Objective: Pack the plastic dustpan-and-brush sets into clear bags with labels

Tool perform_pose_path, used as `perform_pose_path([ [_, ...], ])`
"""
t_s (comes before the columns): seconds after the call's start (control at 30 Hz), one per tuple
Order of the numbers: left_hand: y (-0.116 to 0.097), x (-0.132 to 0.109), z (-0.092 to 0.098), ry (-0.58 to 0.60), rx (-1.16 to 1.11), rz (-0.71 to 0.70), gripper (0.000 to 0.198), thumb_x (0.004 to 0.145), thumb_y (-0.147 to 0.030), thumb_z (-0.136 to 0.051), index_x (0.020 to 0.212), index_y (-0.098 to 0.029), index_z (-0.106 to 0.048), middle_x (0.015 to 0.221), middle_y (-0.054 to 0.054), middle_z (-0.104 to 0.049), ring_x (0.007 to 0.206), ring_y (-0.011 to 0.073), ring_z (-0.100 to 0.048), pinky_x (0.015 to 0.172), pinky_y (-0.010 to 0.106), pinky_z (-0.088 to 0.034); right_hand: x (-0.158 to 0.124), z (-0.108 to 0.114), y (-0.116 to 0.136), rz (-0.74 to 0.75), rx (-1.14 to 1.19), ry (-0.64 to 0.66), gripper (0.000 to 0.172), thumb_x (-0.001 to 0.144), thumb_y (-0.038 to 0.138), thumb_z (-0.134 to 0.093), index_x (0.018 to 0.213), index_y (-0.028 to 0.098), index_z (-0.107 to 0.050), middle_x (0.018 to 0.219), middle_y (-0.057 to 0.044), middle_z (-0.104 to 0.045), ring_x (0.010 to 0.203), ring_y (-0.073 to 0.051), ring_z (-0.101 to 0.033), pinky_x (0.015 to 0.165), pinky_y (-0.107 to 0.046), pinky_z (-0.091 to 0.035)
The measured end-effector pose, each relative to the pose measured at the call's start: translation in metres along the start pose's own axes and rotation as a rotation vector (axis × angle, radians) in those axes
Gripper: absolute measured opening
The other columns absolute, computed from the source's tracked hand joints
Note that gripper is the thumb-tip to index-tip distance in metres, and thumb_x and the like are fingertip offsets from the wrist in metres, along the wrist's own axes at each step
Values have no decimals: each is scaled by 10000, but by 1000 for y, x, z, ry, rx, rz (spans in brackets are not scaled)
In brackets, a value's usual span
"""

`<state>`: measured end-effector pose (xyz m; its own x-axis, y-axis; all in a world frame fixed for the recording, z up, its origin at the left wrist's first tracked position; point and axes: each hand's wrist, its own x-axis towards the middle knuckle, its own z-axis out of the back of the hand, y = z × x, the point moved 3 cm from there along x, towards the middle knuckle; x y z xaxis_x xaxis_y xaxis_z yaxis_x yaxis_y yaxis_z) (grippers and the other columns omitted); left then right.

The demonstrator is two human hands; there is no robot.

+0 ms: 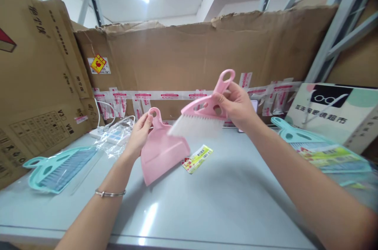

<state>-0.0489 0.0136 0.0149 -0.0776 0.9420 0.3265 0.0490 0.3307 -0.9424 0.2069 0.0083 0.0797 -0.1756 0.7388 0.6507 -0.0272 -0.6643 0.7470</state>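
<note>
My left hand is closed on the handle of a pink dustpan, whose wide edge slants toward me just over the table. Raised higher, my right hand grips a pink hand brush near the base of its looped handle. The brush's white bristles point down and left, slightly blurred, and their left end overlaps the dustpan in view; whether they touch I cannot tell. A green and yellow label card lies on the table beside the dustpan.
A bagged turquoise brush set lies at left, another turquoise set at right. Behind the left hand sit a white power strip and crumpled clear plastic. Cardboard walls the back; a white box stands right. A phone is partly hidden behind my right hand.
</note>
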Motion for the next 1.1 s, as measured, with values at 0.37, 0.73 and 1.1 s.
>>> perform_pose_path([
  [0.37, 14, -18, -48, 185, -101, 221, 427, 657, -464, -700, 963, -173, -636, 832, 37, -676, 739, 159, -618, 659, 252, -471, -33, -64, -39, -379, -164, 348, 133, 765, 156, -539, 895, 176, -521, 823, -14, -590, 667, -111, -532, 630, -269, -443],
  [0.73, 26, -14, -47, 188, -227, 226, 390, 572, -463, -762, 725, -164, -562, 637, -36, -570, 579, 93, -530, 560, 206, -413, -53, -80, -44, -35, -609, -70, 107, 762, 250, -587, 857, 212, -555, 914, -77, -569, 908, -243, -498, 826, -401, -389],
  [1.1, 21, -24, -54, 324, 86, -4, 361, 763, -409, -609, 1055, -198, -624, 1080, 63, -652, 948, 190, -594, 826, 298, -451, -53, -73, -57, -93, -445, -27, 147, 811, 224, -456, 943, 221, -391, 1015, -82, -597, 932, -222, -570, 798, -369, -424],
])
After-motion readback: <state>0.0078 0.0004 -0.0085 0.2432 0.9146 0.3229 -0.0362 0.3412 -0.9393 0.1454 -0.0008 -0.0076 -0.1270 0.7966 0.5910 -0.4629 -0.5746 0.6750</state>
